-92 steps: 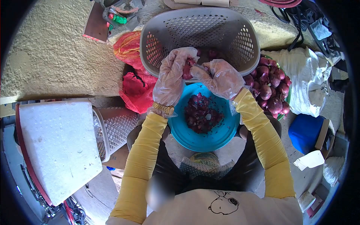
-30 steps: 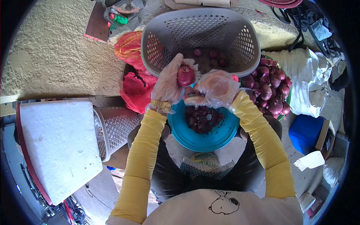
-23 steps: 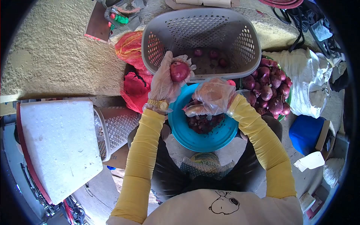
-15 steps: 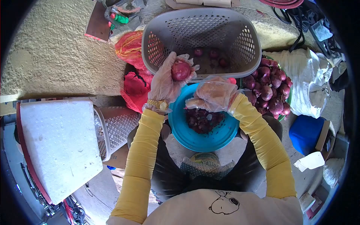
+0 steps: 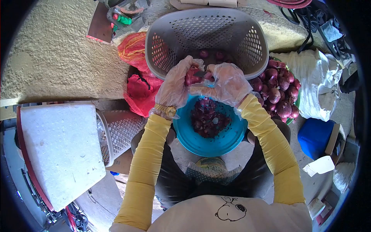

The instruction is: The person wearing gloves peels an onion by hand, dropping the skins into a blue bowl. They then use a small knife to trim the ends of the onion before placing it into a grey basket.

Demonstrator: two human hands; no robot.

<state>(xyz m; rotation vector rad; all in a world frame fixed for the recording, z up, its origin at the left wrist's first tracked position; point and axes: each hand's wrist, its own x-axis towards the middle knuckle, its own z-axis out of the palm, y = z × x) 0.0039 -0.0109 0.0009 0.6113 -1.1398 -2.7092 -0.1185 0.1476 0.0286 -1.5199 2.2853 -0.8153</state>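
Both my hands wear clear plastic gloves and meet over the near rim of the grey basket (image 5: 208, 14). My left hand (image 5: 176, 83) is closed around a red onion (image 5: 191, 77). In my right hand (image 5: 228, 83) is what looks like a small knife (image 5: 200, 73), its dark blade against the onion; the fingers hide most of it. Below sits a blue basin (image 5: 183, 135) with a pile of onion skins (image 5: 208, 120) in it. Several red onions (image 5: 219, 55) lie at the bottom of the basket, partly hidden by my hands.
Many unpeeled-looking onions (image 5: 275, 94) fill a green-rimmed container at the right, beside a white sack (image 5: 319, 83). A red mesh bag (image 5: 135, 50) leans left of the basket. A white foam box (image 5: 62, 150) and a perforated bin (image 5: 123, 129) stand at the left.
My left hand has turned inward with the onion. My right hand has risen from over the basin to the onion, bringing the blade against it and exposing more skins below.
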